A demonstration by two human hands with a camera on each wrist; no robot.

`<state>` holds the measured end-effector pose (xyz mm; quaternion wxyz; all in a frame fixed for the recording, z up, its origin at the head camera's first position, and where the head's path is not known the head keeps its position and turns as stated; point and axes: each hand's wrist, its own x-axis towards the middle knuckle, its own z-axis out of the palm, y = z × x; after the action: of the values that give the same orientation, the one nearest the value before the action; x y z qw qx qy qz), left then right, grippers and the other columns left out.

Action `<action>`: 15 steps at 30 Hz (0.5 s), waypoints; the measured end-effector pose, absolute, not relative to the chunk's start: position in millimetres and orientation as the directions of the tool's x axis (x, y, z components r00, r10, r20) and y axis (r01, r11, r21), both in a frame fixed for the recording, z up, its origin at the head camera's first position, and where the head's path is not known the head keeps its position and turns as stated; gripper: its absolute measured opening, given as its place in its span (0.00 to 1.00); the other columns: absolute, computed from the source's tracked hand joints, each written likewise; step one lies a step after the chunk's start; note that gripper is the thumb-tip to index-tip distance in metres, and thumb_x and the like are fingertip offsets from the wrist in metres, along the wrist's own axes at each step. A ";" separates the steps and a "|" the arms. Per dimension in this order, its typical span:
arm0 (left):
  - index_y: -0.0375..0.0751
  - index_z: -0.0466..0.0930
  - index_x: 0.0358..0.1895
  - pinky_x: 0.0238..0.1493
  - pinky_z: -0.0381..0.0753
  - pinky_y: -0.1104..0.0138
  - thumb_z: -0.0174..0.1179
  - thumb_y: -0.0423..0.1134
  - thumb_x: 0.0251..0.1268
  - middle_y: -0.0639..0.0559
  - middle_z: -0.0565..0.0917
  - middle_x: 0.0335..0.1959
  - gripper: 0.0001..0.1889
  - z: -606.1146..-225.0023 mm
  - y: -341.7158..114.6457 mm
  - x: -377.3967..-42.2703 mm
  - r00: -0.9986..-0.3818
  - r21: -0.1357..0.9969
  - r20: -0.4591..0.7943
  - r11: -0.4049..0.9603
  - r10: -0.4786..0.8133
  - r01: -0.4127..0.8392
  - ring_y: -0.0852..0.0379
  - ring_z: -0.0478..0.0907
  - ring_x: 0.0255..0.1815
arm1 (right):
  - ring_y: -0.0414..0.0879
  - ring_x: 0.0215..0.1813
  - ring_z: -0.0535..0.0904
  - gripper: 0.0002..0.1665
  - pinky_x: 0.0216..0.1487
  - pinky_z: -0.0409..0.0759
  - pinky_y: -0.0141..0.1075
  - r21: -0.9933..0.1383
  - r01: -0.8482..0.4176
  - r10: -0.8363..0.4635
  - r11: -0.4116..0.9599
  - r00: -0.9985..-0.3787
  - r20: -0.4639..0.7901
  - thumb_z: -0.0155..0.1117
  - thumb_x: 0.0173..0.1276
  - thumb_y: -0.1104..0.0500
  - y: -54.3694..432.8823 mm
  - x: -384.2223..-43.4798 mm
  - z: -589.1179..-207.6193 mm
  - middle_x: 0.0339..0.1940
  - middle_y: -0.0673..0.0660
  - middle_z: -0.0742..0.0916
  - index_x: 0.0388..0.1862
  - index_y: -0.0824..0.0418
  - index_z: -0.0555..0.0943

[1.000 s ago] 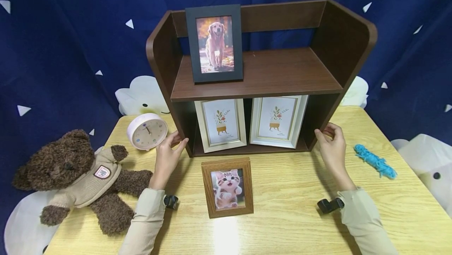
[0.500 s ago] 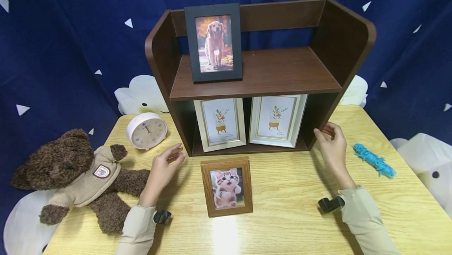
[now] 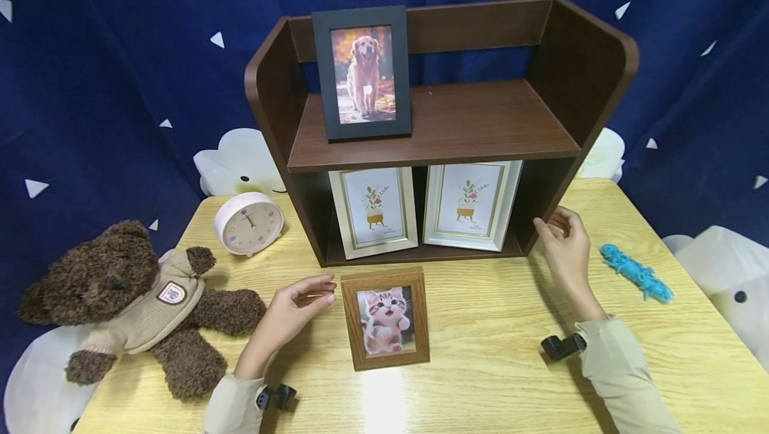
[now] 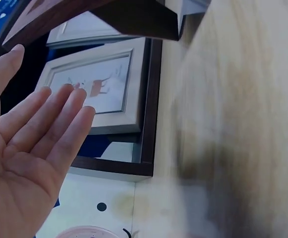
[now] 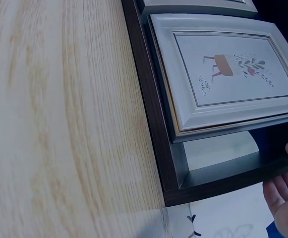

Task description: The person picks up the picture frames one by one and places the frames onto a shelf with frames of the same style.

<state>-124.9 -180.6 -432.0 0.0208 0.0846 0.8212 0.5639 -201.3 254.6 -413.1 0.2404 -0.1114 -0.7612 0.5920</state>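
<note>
My left hand [image 3: 294, 310] is just left of a brown wooden picture frame [image 3: 351, 327] with a kitten photo, which stands on the table. Its fingers are extended and hold nothing; the left wrist view shows the bare palm [image 4: 25, 173]. At the right end of a dark brown two-tier shelf [image 3: 480, 120], my right hand [image 3: 565, 244] grips the side panel low down, thumb inside and fingers outside in the right wrist view. Two pale frames with plant prints, a cream one [image 3: 408, 213] and a white one [image 3: 510, 207], lean in the lower tier.
A black frame [image 3: 321, 80] with a dog photo stands on the upper tier at left. A pink-white round clock [image 3: 249, 224] and a brown teddy bear [image 3: 198, 354] are at the left. Blue yarn [image 3: 637, 272] lies at the right, and a blue curtain [image 3: 138, 33] hangs behind.
My left hand has let go of the shelf's left side and moved down and toward the kitten frame. The right hand has kept its place on the right panel.
</note>
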 end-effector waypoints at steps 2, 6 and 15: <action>0.33 0.77 0.56 0.51 0.80 0.68 0.64 0.36 0.62 0.39 0.84 0.48 0.20 -432.8 -179.8 -125.0 -0.986 0.917 0.081 0.376 0.147 0.131 0.54 0.82 0.48 | 0.32 0.44 0.73 0.18 0.46 0.74 0.17 -0.956 -0.115 0.458 0.270 -0.858 0.233 0.62 0.64 0.67 254.6 -202.1 -413.5 0.39 0.43 0.76 0.53 0.68 0.73; 0.31 0.77 0.55 0.52 0.81 0.62 0.62 0.35 0.64 0.40 0.85 0.46 0.18 -433.0 -180.2 -133.1 -0.977 0.850 0.208 0.485 0.048 0.205 0.48 0.82 0.48 | 0.32 0.43 0.73 0.16 0.46 0.75 0.16 -0.956 -0.121 0.462 0.268 -0.855 0.238 0.62 0.64 0.68 250.8 -199.1 -408.4 0.38 0.43 0.76 0.51 0.67 0.74; 0.30 0.75 0.58 0.53 0.79 0.55 0.61 0.36 0.65 0.35 0.83 0.48 0.20 -428.2 -181.3 -159.8 -0.936 0.785 0.341 0.573 -0.083 0.235 0.41 0.81 0.49 | 0.31 0.42 0.74 0.14 0.46 0.75 0.17 -0.952 -0.107 0.469 0.288 -0.850 0.238 0.62 0.64 0.67 255.8 -203.7 -415.7 0.37 0.42 0.77 0.49 0.66 0.75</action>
<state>-159.8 -181.3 -428.2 -0.1730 0.0439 0.8699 0.4598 -203.7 255.8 -415.7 0.2465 -0.1185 -0.7637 0.5848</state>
